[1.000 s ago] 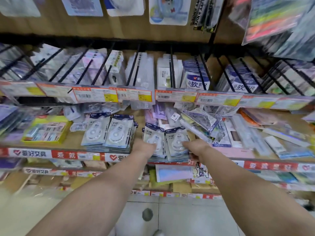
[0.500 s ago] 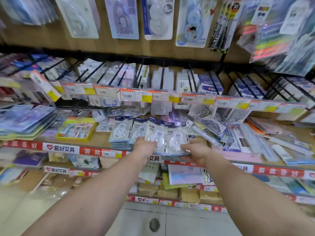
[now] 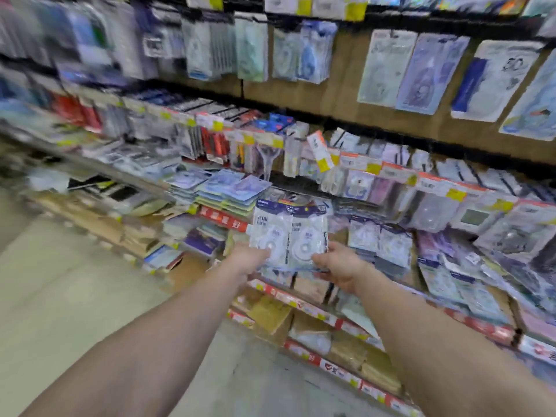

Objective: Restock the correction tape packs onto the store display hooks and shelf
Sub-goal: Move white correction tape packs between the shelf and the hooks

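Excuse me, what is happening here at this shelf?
A person is restocking stationery in a store. The left hand and the right hand each grip the lower edge of the correction tape packs, two stacks held side by side in front of the shelf. The packs are lifted off the shelf and not yet hung on any display hook. More similar packs lie on the shelf to the right. The picture is blurred, so small print is unreadable.

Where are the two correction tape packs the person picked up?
In the head view's middle, the correction tape packs sit side by side between the left hand and right hand, before the shelf edge.
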Tool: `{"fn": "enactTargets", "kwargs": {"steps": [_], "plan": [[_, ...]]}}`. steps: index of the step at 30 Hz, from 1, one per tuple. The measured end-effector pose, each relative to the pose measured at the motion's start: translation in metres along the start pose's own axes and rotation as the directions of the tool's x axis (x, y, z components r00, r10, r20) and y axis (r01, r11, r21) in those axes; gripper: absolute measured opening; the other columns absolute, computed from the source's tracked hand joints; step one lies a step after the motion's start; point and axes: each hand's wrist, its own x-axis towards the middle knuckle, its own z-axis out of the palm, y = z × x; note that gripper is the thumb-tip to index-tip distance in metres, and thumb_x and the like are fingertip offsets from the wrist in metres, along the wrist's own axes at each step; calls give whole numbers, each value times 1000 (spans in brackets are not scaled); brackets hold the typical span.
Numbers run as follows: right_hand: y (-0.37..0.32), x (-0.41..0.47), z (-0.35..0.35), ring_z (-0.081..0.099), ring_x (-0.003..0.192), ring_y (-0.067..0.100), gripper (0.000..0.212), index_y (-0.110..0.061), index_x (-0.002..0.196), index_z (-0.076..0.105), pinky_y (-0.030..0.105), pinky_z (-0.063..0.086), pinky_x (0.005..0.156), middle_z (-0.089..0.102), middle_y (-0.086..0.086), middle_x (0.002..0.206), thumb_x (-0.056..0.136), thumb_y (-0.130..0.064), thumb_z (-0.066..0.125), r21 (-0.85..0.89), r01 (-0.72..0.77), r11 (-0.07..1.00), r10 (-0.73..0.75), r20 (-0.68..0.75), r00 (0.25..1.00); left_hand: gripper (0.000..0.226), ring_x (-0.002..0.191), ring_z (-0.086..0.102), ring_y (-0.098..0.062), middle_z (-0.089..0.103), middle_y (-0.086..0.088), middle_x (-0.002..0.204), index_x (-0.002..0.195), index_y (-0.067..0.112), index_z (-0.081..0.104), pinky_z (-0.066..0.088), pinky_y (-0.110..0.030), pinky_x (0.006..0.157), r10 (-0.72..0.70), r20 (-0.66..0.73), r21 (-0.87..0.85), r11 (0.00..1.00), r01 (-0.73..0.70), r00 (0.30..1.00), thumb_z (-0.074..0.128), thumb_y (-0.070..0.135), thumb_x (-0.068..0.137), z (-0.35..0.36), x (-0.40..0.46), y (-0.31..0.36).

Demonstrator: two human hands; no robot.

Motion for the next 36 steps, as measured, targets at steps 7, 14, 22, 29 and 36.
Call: {"fn": "enactTargets", "kwargs": {"steps": [7,14,22,29,36], "plan": [[-69,4,145,62,91,21,26,-17,118,54,43,57,86,65,7,115,96,-3,57,-86,212,973,-192,195,962,8,59,49,-18,66,-10,90,100,16,66,36,-25,55,49,-201,-164,983,-83,978,65,15,93,-152,-19,4],[-128,7,234,62,95,23,23,-14,117,54,31,54,71,64,11,120,97,-3,56,-45,370,928,-343,286,895,22,82,57,-23,68,-9,109,112,16,62,45,-31,64,101,-358,-219,957,-188,928,66,24,92,-245,-13,27],[-197,60,257,63,106,27,27,-12,125,53,35,57,79,62,8,124,98,-9,56,-43,509,860,-477,290,830,30,98,67,-30,67,-6,113,117,21,55,58,-43,80,243,-391,-145,936,-320,888,66,32,91,-280,46,84],[-258,122,255,62,92,18,29,-17,124,52,30,54,75,63,2,112,97,-9,58,-50,559,827,-541,198,818,44,77,65,-24,65,-7,95,127,16,44,50,-38,63,317,-388,-11,937,-349,865,57,43,94,-284,130,142],[-306,169,251,62,92,11,28,-18,126,51,25,54,70,62,-1,114,99,-11,55,-26,578,816,-564,182,805,48,76,57,-18,58,-7,100,133,14,40,51,-32,63,329,-446,-134,895,-425,832,56,41,96,-290,187,187]]}}
